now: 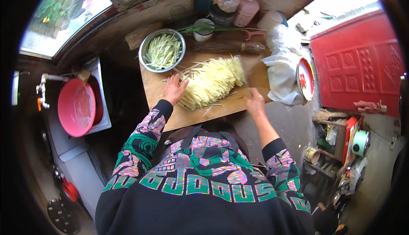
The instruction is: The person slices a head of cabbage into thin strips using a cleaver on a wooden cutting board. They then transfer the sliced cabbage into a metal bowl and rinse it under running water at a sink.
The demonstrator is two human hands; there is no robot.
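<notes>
A long heap of pale yellow vegetable shreds (209, 83) lies across the wooden board (172, 118). At the heap's left end, my left hand (175, 88) rests with its fingers apart, touching the shreds. My right hand (255, 101) is closed on the handle of a knife, whose blurred blade (242, 67) stands against the right end of the heap. Beyond my left hand sits a metal bowl (142, 45) holding pale green shreds (163, 51). A few loose shreds (209, 109) lie near the board's front edge.
Behind the heap lie a twig brush (236, 47), an enamel mug (203, 36) and a pink peeler (252, 34). White cloth (282, 75) and an enamel plate (305, 79) are at the right. A pink basin (76, 107) stands in the sink (104, 121) at the left.
</notes>
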